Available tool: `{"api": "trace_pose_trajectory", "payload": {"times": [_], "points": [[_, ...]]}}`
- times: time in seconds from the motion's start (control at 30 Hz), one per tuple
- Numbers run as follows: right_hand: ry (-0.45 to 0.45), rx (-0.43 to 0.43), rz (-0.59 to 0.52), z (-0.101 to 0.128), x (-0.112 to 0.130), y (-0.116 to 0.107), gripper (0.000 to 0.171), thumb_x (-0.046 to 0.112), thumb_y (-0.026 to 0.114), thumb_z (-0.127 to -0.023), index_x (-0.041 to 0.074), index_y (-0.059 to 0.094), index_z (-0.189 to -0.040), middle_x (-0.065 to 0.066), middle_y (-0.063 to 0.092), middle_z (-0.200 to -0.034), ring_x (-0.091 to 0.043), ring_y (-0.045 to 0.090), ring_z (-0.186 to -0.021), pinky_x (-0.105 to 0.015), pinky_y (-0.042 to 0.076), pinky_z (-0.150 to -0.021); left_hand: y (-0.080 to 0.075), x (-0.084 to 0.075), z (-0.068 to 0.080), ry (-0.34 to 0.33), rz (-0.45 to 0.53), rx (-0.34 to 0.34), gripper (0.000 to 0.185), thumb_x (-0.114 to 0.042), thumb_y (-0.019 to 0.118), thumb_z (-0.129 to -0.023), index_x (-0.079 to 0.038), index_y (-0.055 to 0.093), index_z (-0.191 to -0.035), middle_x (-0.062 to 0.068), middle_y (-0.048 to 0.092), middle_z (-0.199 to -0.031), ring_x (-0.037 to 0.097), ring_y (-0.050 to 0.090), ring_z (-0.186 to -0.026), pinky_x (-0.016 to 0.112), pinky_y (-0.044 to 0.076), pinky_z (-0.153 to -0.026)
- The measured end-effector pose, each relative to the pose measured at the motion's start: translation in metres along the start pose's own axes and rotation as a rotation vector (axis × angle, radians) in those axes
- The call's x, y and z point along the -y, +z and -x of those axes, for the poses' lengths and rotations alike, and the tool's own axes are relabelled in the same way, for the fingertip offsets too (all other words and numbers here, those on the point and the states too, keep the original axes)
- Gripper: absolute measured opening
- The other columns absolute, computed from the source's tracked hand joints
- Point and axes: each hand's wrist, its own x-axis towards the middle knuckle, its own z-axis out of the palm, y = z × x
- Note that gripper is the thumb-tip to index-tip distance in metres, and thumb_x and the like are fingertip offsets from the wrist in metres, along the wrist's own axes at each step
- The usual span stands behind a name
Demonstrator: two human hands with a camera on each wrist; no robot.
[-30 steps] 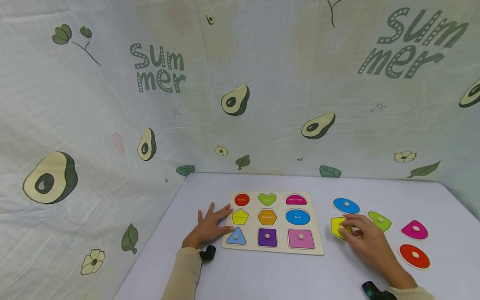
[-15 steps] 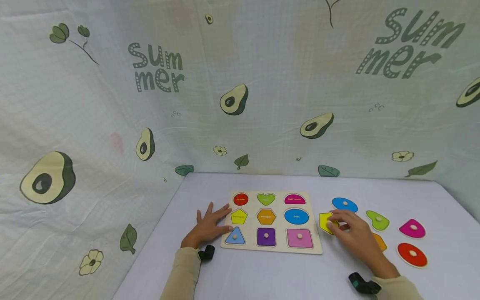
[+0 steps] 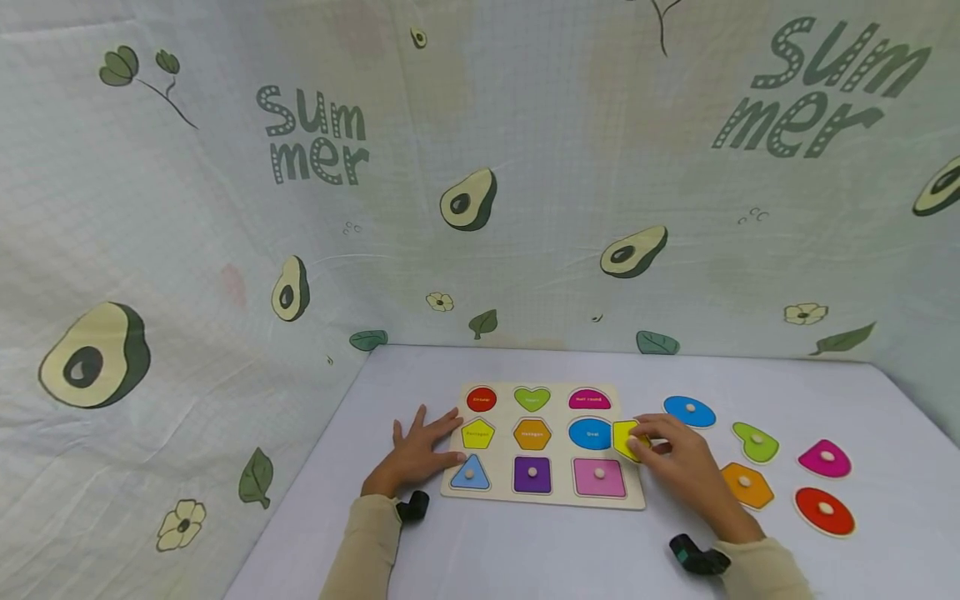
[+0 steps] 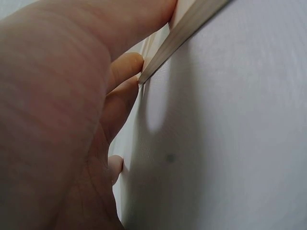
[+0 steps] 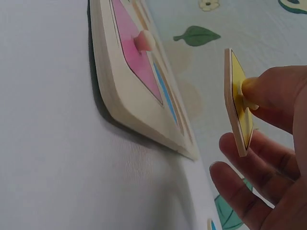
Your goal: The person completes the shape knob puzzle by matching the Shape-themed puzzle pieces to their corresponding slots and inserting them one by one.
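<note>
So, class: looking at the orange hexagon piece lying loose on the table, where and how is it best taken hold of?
Pinch the small pale knob at the centre of the orange hexagon piece, coming straight down from above. The piece lies flat on the table, so its thin edges offer little to grip, while the knob stands up. The right hand pinches the yellow pentagon piece by its knob the same way.

Lighting: bright, even, diffuse; shadows soft and short. Glare: none. Head view: sharp, wide-angle bowing toward the edges. Left wrist view: close, soft-focus. Right wrist view: near fingers [image 5: 249, 191] blurred.
</note>
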Motion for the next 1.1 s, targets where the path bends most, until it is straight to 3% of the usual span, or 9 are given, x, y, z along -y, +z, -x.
{"api": "trace_pose_trajectory", "payload": {"times": [0.23, 0.77, 1.1], "points": [[0.007, 0.028, -0.048, -0.005, 0.011, 0.007, 0.020, 0.026, 0.075, -0.092, 0.010, 0.074, -0.105, -0.011, 0.065, -0.123, -0.028, 0.062, -0.108, -0.035, 0.059, -0.081, 0.001, 0.003, -0.002, -0.003, -0.002, 0.003, 0.075, -0.057, 0.069, -0.085, -0.028, 0.048, -0.151, -0.010, 0.034, -0.160, 0.040, 0.000, -0.152, 0.071, -0.014, -0.110], [-0.018, 0.056, -0.122, -0.013, 0.021, 0.028, 0.017, 0.022, 0.078, -0.089, 0.015, 0.075, -0.103, -0.005, 0.067, -0.119, -0.024, 0.063, -0.107, -0.031, 0.058, -0.081, 0.003, 0.004, -0.002, -0.017, -0.017, 0.007, 0.076, -0.059, 0.069, -0.084, -0.029, 0.048, -0.151, -0.009, 0.034, -0.160, 0.041, 0.001, -0.152, 0.072, -0.013, -0.109], [-0.019, 0.090, -0.177, -0.020, 0.033, 0.039, 0.015, 0.022, 0.078, -0.089, 0.017, 0.074, -0.102, -0.003, 0.067, -0.116, -0.025, 0.063, -0.108, -0.037, 0.059, -0.084, 0.004, 0.003, -0.003, -0.019, -0.027, 0.007, 0.077, -0.062, 0.068, -0.084, -0.031, 0.047, -0.151, -0.011, 0.034, -0.160, 0.040, 0.000, -0.152, 0.072, -0.014, -0.110]]}}
